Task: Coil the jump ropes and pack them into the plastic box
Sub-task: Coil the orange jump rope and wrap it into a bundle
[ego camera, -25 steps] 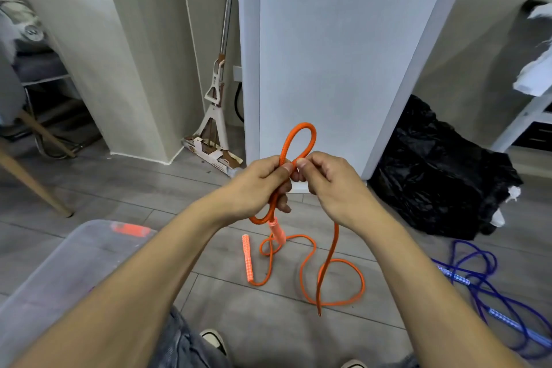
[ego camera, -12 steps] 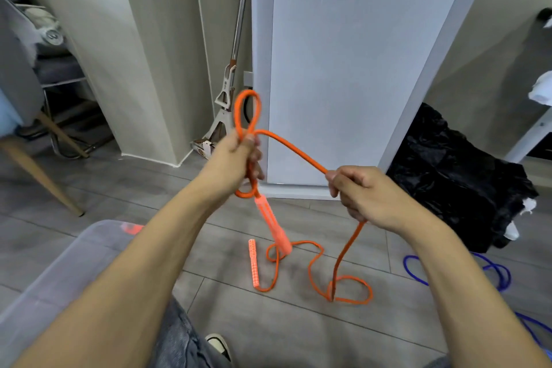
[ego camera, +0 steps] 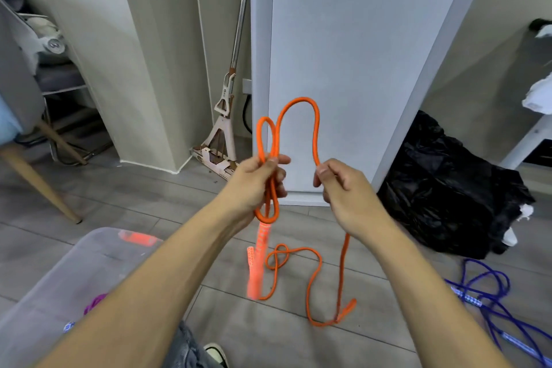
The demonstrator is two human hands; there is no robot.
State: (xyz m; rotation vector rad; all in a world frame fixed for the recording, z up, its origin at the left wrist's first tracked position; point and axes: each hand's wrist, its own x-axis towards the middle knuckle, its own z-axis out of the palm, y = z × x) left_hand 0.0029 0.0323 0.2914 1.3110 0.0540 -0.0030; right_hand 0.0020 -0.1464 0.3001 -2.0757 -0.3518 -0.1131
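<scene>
Here, orange rope (ego camera: 301,100) between fingers (ego camera: 276,160).

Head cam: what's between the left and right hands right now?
An arch of the orange jump rope spans from the left hand up and over to the right hand. Behind the gap shows the white panel. Only the head view shows it.

No words, brands or numbers can be read here. The round mark on the white thing (ego camera: 53,44) at far left is too blurred.
</scene>
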